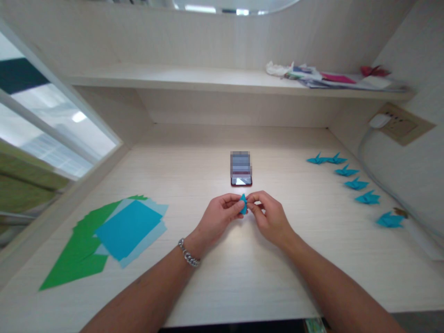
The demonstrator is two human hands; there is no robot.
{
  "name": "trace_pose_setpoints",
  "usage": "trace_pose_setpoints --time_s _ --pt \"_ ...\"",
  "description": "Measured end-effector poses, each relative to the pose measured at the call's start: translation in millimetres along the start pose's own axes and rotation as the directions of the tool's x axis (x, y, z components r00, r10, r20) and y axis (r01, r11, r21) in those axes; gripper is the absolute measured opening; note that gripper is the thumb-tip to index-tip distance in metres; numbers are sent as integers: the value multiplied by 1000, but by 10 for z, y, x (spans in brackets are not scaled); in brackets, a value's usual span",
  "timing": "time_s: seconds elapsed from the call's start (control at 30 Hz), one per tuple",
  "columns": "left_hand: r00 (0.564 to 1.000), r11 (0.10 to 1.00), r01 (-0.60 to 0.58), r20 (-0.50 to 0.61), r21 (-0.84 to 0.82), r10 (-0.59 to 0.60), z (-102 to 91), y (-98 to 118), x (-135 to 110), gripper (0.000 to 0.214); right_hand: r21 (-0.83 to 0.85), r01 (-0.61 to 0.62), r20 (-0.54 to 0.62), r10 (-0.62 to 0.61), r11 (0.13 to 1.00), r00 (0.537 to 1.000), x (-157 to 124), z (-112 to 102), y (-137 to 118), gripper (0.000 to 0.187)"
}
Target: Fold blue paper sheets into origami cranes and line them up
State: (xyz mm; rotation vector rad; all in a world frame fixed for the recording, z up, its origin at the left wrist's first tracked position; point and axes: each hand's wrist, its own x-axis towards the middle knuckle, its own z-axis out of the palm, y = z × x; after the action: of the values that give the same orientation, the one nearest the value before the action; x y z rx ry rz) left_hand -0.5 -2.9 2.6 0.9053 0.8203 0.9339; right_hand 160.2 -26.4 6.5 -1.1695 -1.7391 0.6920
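A small folded piece of blue paper (pixel 243 204) is held just above the desk's middle. My left hand (pixel 219 217), with a metal bracelet on its wrist, pinches the folded paper from the left. My right hand (pixel 268 216) pinches it from the right, fingers pressed together on its edge. Both hands meet at the paper, a little in front of a phone (pixel 241 170) lying flat on the desk.
Flat sheets of blue paper (pixel 129 227) lie on green sheets (pixel 78 254) at the left. Several folded blue paper cranes (pixel 356 184) line the right side. A shelf (pixel 208 78) above holds papers (pixel 329 77). A wall socket (pixel 398 122) with a cable sits at the right.
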Motion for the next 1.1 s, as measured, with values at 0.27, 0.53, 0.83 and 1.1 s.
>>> trace_pose_setpoints --time_s 0.27,0.53,0.83,1.1 --pt "999 998 -40 0 39 40 3 -41 7 21 12 -6 0 6 1000 1000 -1 10 39 11" --pt "997 999 -33 -76 -14 32 29 -23 -1 19 19 -7 -99 9 1000 995 -5 9 4 14" --pt "996 999 -41 -77 5 41 22 -63 8 19 -33 29 -110 -32 999 993 1 5 -50 13" --pt "991 993 -98 -84 70 104 30 -64 10 18 -5 2 -110 -3 1000 994 7 5 -72 11"
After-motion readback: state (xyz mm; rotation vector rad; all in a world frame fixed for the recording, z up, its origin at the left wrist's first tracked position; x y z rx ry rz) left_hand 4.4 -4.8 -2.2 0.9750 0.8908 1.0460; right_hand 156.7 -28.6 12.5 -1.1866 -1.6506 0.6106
